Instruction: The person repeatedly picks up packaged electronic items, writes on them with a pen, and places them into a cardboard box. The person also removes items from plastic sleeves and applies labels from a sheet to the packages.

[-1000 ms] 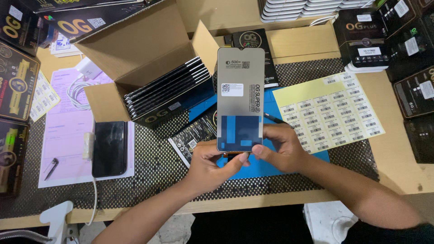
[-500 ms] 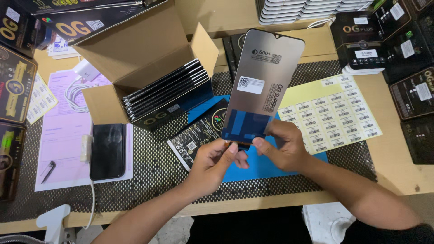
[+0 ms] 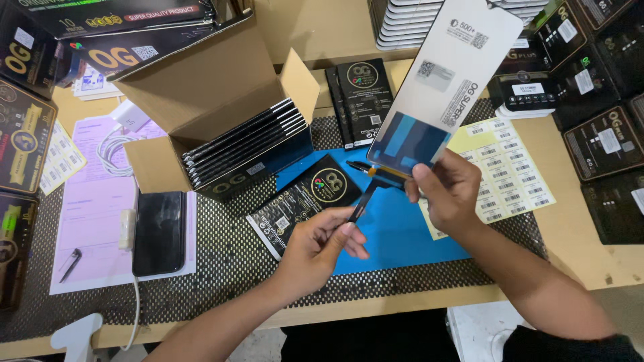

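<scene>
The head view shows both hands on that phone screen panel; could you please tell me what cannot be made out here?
- Phone screen panel: top corner cut off by the frame's upper edge.
- Flex strip: its end hidden under the left hand's fingers.
- Panels in the cardboard box: only edges show.
- Sticker sheet: partly behind the right hand.

The phone screen panel (image 3: 446, 84) runs past the top edge, its lower corner hidden by the right hand (image 3: 448, 193).

I am seeing the open cardboard box (image 3: 201, 100) sitting behind-left of the mat (image 3: 396, 234), slim boxes (image 3: 248, 144) standing inside it. The phone (image 3: 159, 232) is lying left, on a paper sheet (image 3: 94, 221). The label sheet (image 3: 506, 167) is lying right of the mat. The stacked trays (image 3: 402, 23) are sitting behind.
</scene>
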